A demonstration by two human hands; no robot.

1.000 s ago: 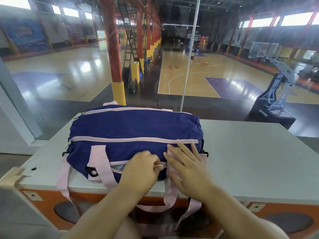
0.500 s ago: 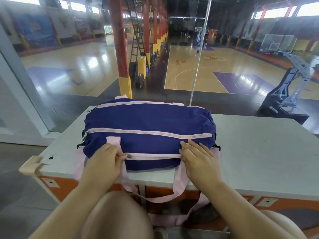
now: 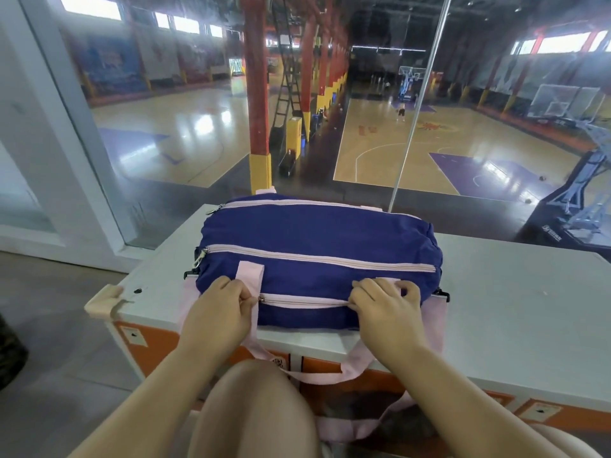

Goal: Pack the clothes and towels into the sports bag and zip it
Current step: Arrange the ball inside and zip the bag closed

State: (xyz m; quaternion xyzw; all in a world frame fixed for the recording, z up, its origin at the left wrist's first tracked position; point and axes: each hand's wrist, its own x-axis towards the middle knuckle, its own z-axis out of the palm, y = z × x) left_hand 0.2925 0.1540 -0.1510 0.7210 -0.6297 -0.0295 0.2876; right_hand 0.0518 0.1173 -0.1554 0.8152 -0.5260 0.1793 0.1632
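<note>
Navy blue fabric sports bag (image 3: 317,246) lies on its side on the white tabletop (image 3: 512,309), near the front edge, with its pink straps hanging over that edge. No loose clothes or towels are in view, so packing looks done. The step in hand is closing the pale pink front-pocket zip (image 3: 304,300).

Left hand (image 3: 221,312) has fingers curled, thumb and forefinger pinching at the small metal zip pull (image 3: 262,298). The tab itself is hidden in the pinch. Right hand (image 3: 386,309) has fingers curled down, gripping the bag fabric at the zip's right end, next to the right strap.

The slider sits at the left end, just beside the pale pink handle strap (image 3: 250,276). The zip line between the two hands looks shut. The upper two zips also look shut, with their pulls at the left end.

To do it well:
- Pull along the zip line and flat to the bag, not upward.
- Use the right hand as an anchor so the tape stays taut and the soft fabric doesn't bunch under the slider.
- Seat the slider fully against its stop.
- Watch the handle strap beside the slider, since webbing or a loose fabric fold could snag in the teeth.
- If it jams, back off a little instead of yanking.
- The bag is soft and full, so pressing down on the bulge eases the last bit.
</note>
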